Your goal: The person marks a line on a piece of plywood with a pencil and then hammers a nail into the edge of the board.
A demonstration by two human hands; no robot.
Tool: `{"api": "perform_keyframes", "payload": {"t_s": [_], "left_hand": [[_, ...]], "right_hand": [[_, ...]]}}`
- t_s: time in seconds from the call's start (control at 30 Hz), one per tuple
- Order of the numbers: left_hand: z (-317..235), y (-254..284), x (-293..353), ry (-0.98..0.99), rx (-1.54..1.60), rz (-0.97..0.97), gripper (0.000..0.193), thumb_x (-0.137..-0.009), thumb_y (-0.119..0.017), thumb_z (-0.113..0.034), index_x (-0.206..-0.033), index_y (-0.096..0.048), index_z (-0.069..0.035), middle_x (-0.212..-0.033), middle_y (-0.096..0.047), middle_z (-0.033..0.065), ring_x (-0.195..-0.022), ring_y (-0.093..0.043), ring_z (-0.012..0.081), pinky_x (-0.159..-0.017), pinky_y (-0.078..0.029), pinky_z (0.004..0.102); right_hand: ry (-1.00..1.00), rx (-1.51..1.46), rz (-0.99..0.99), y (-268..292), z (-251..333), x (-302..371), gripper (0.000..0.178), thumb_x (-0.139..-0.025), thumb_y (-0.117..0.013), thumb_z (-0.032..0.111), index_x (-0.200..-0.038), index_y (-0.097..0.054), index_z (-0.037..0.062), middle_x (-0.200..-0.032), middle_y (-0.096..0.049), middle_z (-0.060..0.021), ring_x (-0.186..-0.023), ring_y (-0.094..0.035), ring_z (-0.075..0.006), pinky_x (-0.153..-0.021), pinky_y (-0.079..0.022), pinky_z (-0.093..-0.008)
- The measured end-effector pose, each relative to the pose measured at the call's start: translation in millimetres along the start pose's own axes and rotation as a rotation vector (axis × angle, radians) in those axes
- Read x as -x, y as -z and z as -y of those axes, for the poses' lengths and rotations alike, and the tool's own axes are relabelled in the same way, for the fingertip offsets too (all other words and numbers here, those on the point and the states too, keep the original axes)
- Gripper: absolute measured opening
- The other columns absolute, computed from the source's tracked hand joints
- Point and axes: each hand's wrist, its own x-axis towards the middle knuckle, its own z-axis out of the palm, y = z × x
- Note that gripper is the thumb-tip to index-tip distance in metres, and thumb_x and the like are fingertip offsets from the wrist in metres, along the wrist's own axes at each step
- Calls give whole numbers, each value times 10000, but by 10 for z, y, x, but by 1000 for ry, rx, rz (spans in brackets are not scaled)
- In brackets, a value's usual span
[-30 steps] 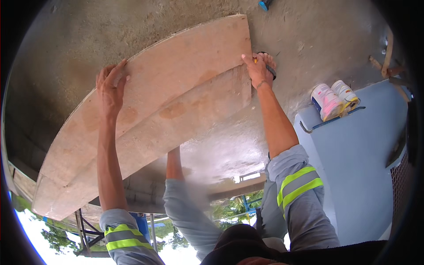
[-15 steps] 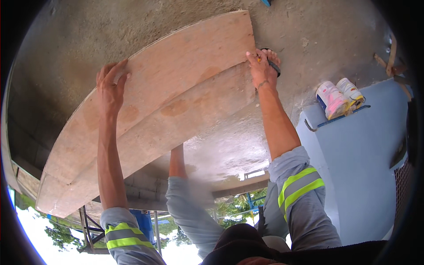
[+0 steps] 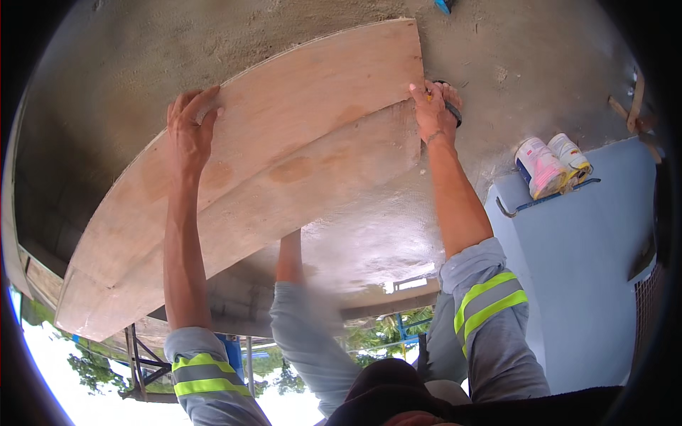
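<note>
Against the plywood sheet (image 3: 284,163), left hand (image 3: 190,131) flat — fingers spread; right hand (image 3: 433,113) clutches a dark tool (image 3: 452,110).

The plywood board (image 3: 270,163) has shifted slightly up the ceiling.

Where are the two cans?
In the head view the two cans lie on their sides at the right, on top of the blue wall, just under the grey ceiling and right of the right hand.
</note>
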Motion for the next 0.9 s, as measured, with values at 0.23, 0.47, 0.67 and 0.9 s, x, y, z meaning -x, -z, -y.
{"api": "perform_keyframes", "payload": {"t_s": [0.23, 0.47, 0.67, 0.9], "left_hand": [[-33, -4, 15, 49, -27, -20, 371, -817, -746, -95, -1181, -734, -167, -1135, -665, 77, -1046, -571, 294, -964, -463, 402], [-44, -19, 54, 83, -53, -100, 330, -811, -760, -119, -1138, -745, -162, -1118, -674, 70, -1019, -578, 292, -954, -452, 409], [-35, -83, 21, 110, 94, -169, 261, -754, -790, -142, -1013, -773, -165, -1002, -678, 87, -1021, -575, 313, -919, -446, 427], [181, -131, 2, 126, 122, -210, 210, -713, -777, -160, -918, -777, -204, -942, -670, 97, -1024, -570, 320, -919, -399, 443]], "right_hand": [[-141, -174, 167, 130, 144, -51, 594, -909, -577, 569, -1293, -611, 117, -1223, -546, -71, -1280, -428, -256, -1172, -213, -404], [-457, -765, 295, 86, 295, -53, 706, -914, -667, 513, -1427, -484, 64, -1311, -508, -113, -1197, -502, -225, -1000, -428, -353], [-503, -775, 374, -70, -48, -199, 685, -928, -645, 513, -1397, -499, 36, -1317, -517, -109, -1185, -488, -218, -1001, -411, -377], [-704, -951, 515, 500, 863, -64, 654, -952, -598, 481, -1422, -483, 42, -1335, -529, -151, -1165, -547, -264, -971, -460, -450]]}}
